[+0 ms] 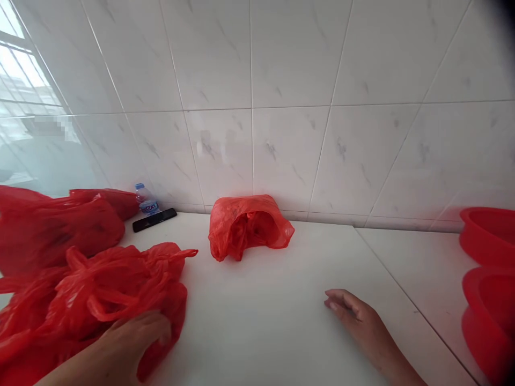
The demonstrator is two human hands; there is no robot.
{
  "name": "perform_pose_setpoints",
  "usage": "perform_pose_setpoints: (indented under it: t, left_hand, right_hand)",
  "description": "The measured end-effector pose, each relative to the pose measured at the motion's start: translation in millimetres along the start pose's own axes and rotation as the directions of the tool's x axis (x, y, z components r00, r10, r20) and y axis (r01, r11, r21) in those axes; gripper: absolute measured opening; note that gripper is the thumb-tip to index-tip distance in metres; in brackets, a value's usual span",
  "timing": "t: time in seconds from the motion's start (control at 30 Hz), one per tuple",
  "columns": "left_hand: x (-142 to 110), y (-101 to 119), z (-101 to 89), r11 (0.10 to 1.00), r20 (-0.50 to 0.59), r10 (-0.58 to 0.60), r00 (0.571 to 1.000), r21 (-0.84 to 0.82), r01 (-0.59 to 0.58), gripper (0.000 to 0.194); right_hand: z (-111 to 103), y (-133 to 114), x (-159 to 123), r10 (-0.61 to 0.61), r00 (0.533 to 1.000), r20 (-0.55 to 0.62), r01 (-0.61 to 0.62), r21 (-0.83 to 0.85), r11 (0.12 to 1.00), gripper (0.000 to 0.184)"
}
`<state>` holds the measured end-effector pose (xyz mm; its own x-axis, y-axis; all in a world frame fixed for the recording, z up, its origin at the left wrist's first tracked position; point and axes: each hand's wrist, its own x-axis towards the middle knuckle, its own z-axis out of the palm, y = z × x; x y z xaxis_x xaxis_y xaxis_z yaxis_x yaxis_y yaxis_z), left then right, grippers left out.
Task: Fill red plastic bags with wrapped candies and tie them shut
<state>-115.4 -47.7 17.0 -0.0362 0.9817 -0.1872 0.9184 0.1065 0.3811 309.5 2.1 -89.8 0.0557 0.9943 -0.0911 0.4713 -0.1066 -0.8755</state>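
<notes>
At the lower left, my left hand [134,335] lies with curved fingers against a crumpled red plastic bag [120,284] with knotted-looking handles. Its fingertips are partly hidden and slightly blurred against the bag's right side. Over the white tabletop [257,311], my right hand [358,316] has its thumb and fingers drawn together, and nothing shows between them. A second red plastic bag [249,225] stands near the wall, its mouth gaping toward me and more red plastic inside it.
More filled red bags [60,228] sit at the left, under a window [28,69]. Beside them are a small water bottle [145,199] and a black phone [155,220]. Two red basins [475,316] stand at the right edge. A tiled wall [289,155] bounds the back.
</notes>
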Motion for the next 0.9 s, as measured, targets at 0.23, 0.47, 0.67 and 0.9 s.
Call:
perform_pose_setpoints:
  t: [0.23,0.47,0.67,0.9]
  left_hand:
    - [12.1,80.7,-27.5,0.948,0.241,0.317,0.917,-0.05,-0.314,0.072]
    - [110.8,152.0,5.9,0.868,0.068,0.469,0.88,0.151,-0.474,0.061]
    - [161.6,171.2,26.8,0.904,-0.18,0.35,0.919,0.321,-0.282,0.039]
    - [136.9,176.4,36.5,0.842,-0.143,0.487,0.862,0.338,-0.42,0.03]
  right_hand:
    - [2.0,1.1,1.2,0.014,1.0,-0.023,-0.014,-0.017,1.0,0.039]
    - [0.3,-5.4,-1.3,-0.028,0.999,-0.028,0.028,0.0,1.0,0.033]
    - [-0.9,-10.3,-3.6,-0.066,0.998,-0.024,0.067,0.033,0.997,0.03]
    - [1.1,-8.1,-2.4,-0.087,0.996,-0.032,0.087,0.026,0.996,0.029]
